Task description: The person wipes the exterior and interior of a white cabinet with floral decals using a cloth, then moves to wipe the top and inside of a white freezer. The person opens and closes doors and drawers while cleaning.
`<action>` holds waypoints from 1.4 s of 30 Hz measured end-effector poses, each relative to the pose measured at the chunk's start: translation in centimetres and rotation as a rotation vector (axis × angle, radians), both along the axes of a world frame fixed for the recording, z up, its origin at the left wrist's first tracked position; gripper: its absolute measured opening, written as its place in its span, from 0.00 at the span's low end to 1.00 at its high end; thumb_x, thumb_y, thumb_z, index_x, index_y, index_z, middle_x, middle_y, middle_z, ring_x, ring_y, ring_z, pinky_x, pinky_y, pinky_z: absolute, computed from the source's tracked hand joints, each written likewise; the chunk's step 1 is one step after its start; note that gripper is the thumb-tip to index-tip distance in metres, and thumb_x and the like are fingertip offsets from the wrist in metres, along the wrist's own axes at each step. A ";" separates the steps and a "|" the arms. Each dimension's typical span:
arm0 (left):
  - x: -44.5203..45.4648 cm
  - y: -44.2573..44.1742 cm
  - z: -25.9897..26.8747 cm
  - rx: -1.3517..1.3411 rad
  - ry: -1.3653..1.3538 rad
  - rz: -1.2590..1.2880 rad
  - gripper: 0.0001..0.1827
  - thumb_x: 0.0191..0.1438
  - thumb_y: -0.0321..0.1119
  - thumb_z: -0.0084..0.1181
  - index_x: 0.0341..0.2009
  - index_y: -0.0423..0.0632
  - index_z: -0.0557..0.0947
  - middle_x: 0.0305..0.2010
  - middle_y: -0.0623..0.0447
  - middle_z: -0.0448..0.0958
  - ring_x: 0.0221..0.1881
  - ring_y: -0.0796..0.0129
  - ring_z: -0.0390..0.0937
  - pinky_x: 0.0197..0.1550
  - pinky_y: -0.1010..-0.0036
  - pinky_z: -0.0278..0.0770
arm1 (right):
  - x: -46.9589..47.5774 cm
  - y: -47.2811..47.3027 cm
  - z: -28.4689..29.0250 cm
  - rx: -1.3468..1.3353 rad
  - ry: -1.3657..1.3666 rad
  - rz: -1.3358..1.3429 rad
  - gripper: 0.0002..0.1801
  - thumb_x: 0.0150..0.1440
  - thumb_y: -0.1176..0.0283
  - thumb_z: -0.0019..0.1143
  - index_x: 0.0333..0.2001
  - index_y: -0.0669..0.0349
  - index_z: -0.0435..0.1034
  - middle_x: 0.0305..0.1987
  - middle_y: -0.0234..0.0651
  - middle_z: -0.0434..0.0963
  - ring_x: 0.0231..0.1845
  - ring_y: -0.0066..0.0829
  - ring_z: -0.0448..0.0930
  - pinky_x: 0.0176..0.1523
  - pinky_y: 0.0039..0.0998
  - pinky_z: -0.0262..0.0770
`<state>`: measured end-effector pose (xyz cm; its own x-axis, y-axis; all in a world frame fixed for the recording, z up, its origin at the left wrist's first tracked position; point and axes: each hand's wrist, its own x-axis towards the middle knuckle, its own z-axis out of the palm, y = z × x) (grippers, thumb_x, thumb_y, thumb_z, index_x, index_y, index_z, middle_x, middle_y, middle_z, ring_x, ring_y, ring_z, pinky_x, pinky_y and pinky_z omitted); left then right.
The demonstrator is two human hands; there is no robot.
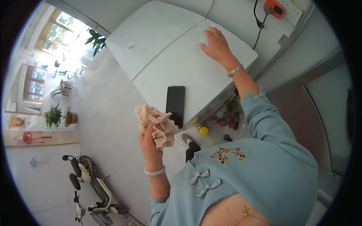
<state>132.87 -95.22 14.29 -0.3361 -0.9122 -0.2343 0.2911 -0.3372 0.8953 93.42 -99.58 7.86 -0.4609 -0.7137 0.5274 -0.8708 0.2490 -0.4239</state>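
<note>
My left hand, with a pale bangle at its wrist, grips a crumpled beige-pink cloth. The cloth hangs over the near left edge of a white, two-section appliance top and overlaps the lower left of a dark-screened smartphone lying there. On the far right section, my right hand is palm down with its fingers apart and nothing in it; it wears a ring and a silver-coloured bracelet. Whether the whole palm touches the surface cannot be told.
Red round fruits and a yellow ball-like object are low beside the appliance. An orange plug adapter with cables is at the upper right. A scooter stands lower left, potted plants farther back.
</note>
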 end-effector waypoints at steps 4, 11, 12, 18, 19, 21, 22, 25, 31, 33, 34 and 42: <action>2.6 -6.1 -0.5 0.023 0.010 -0.058 0.16 0.66 0.36 0.54 0.53 0.39 0.78 0.45 0.52 0.81 0.42 0.72 0.80 0.42 0.75 0.80 | 11.3 4.6 1.7 0.370 -0.345 0.090 0.31 0.54 0.46 0.63 0.36 0.69 0.73 0.38 0.51 0.79 0.41 0.51 0.81 0.46 0.45 0.78; 4.6 -11.4 -3.4 0.127 0.030 -0.290 0.16 0.66 0.35 0.55 0.53 0.40 0.78 0.46 0.53 0.81 0.43 0.73 0.79 0.42 0.76 0.79 | 25.0 8.6 0.1 0.614 -0.380 -0.176 0.47 0.47 0.31 0.63 0.33 0.77 0.73 0.33 0.55 0.77 0.32 0.49 0.82 0.34 0.43 0.80; 4.8 -12.4 -3.5 0.139 0.032 -0.299 0.16 0.66 0.35 0.55 0.53 0.40 0.78 0.46 0.54 0.81 0.43 0.74 0.79 0.42 0.76 0.79 | 25.6 8.3 0.2 0.637 -0.376 -0.202 0.48 0.47 0.31 0.64 0.34 0.78 0.72 0.35 0.55 0.77 0.33 0.49 0.82 0.34 0.43 0.79; 5.2 -13.3 -4.2 0.134 0.041 -0.371 0.16 0.66 0.35 0.56 0.53 0.40 0.79 0.46 0.54 0.81 0.41 0.74 0.80 0.41 0.76 0.79 | 26.6 7.0 0.2 0.693 -0.315 -0.302 0.45 0.41 0.39 0.72 0.37 0.79 0.72 0.36 0.55 0.76 0.35 0.46 0.82 0.35 0.37 0.82; 5.3 -13.1 -4.3 0.132 0.033 -0.373 0.16 0.66 0.35 0.55 0.53 0.40 0.79 0.46 0.54 0.81 0.41 0.74 0.80 0.41 0.76 0.79 | 26.7 7.1 0.1 0.645 -0.287 -0.312 0.45 0.41 0.39 0.71 0.37 0.80 0.72 0.37 0.56 0.76 0.36 0.48 0.82 0.37 0.39 0.82; 5.5 -12.8 -4.2 0.097 0.041 -0.370 0.16 0.66 0.36 0.55 0.53 0.40 0.79 0.45 0.53 0.81 0.40 0.73 0.80 0.40 0.75 0.80 | 26.7 7.2 -0.2 0.600 -0.279 -0.338 0.46 0.41 0.39 0.71 0.38 0.80 0.73 0.38 0.58 0.76 0.39 0.51 0.82 0.39 0.42 0.82; 5.6 -12.8 -4.2 0.093 0.034 -0.362 0.16 0.66 0.36 0.55 0.53 0.39 0.79 0.45 0.53 0.82 0.40 0.73 0.80 0.40 0.75 0.80 | 26.6 7.1 -0.4 0.595 -0.228 -0.339 0.46 0.40 0.38 0.72 0.38 0.80 0.73 0.39 0.57 0.76 0.41 0.50 0.81 0.41 0.41 0.81; 6.0 -13.2 -4.2 0.114 0.023 -0.440 0.16 0.66 0.35 0.54 0.53 0.39 0.78 0.45 0.53 0.81 0.40 0.73 0.80 0.40 0.75 0.80 | 26.7 6.4 -0.5 0.573 -0.213 -0.356 0.46 0.40 0.38 0.72 0.36 0.79 0.74 0.39 0.54 0.76 0.41 0.48 0.80 0.44 0.40 0.79; 6.3 -16.1 -5.1 0.177 0.058 -0.612 0.16 0.66 0.35 0.54 0.55 0.40 0.77 0.47 0.52 0.80 0.44 0.71 0.80 0.43 0.75 0.80 | 28.3 6.3 -0.4 0.704 -0.301 -0.577 0.44 0.36 0.41 0.71 0.37 0.78 0.75 0.43 0.54 0.74 0.47 0.49 0.76 0.52 0.40 0.74; 6.1 -17.1 -5.6 0.187 0.058 -0.641 0.15 0.65 0.34 0.55 0.53 0.40 0.78 0.45 0.53 0.81 0.42 0.73 0.80 0.40 0.76 0.80 | 28.2 7.5 -0.8 0.693 -0.308 -0.632 0.43 0.36 0.43 0.70 0.38 0.78 0.74 0.43 0.54 0.74 0.47 0.49 0.76 0.52 0.40 0.73; 6.1 -17.4 -5.8 0.193 0.044 -0.663 0.15 0.65 0.34 0.55 0.53 0.40 0.79 0.45 0.53 0.81 0.42 0.73 0.80 0.40 0.76 0.80 | 28.1 8.5 -1.1 0.675 -0.310 -0.655 0.42 0.35 0.45 0.69 0.38 0.78 0.74 0.43 0.53 0.74 0.46 0.49 0.75 0.52 0.41 0.73; 6.0 -19.8 -6.8 0.198 0.029 -0.842 0.16 0.65 0.35 0.55 0.54 0.42 0.79 0.47 0.53 0.81 0.43 0.73 0.80 0.42 0.76 0.80 | 27.3 14.6 -1.9 0.750 -0.396 -0.704 0.45 0.35 0.45 0.69 0.42 0.79 0.72 0.44 0.52 0.74 0.46 0.49 0.77 0.52 0.40 0.74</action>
<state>138.86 -114.99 7.44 -0.8899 -0.2998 -0.3438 -0.1045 -0.5997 0.7934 120.77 -85.00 5.96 -0.9310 -0.3022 -0.2049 -0.2688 0.9471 -0.1755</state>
